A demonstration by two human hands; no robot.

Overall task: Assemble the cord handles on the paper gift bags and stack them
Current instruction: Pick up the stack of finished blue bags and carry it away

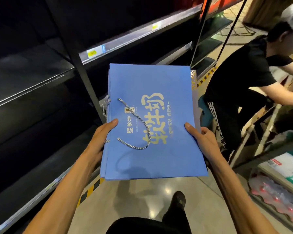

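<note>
A flat stack of blue paper gift bags (152, 159) with pale gold lettering is held level in front of me, above the floor. A twisted silver cord handle (143, 127) loops across the top bag's face. More cord ends (105, 107) stick out at the stack's left edge. My left hand (103, 134) grips the left edge, thumb on top. My right hand (200, 137) grips the right edge, thumb on top, fingers underneath.
Dark empty shelving (41, 92) runs along my left. Another person in a black shirt (240, 78) crouches at the right by a rack (260, 149) with cartons and bottled packs. Glossy floor with yellow-black tape (90, 190) lies below; my shoe (178, 200) shows.
</note>
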